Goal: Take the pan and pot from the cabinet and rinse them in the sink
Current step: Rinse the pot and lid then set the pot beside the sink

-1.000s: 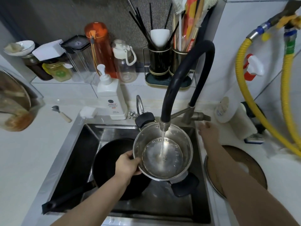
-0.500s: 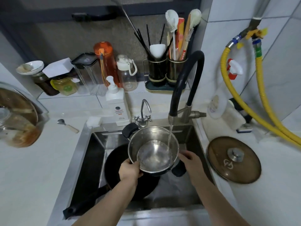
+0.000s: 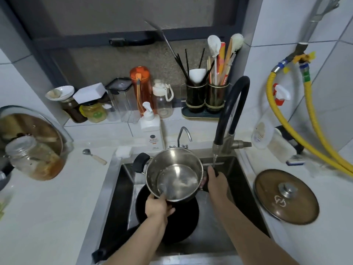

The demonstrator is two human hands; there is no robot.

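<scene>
Now pot (image 3: 174,178) over sink (image 3: 242,190), above pan (image 3: 183,222). Left hand (image 3: 157,206) grips near rim, right hand (image 3: 216,181) grips far handle. Tap (image 3: 232,115) stream misses pot. Swirl, tip slowly, keep both grips firm.

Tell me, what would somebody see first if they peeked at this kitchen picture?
Probably the shiny steel pot, held over the sink by both hands: the left hand at its near rim, the right hand at its right side. Under it lies a black pan, and a thin stream runs from the black faucet just right of the pot. A brown lid rests on the counter to the right.
</scene>
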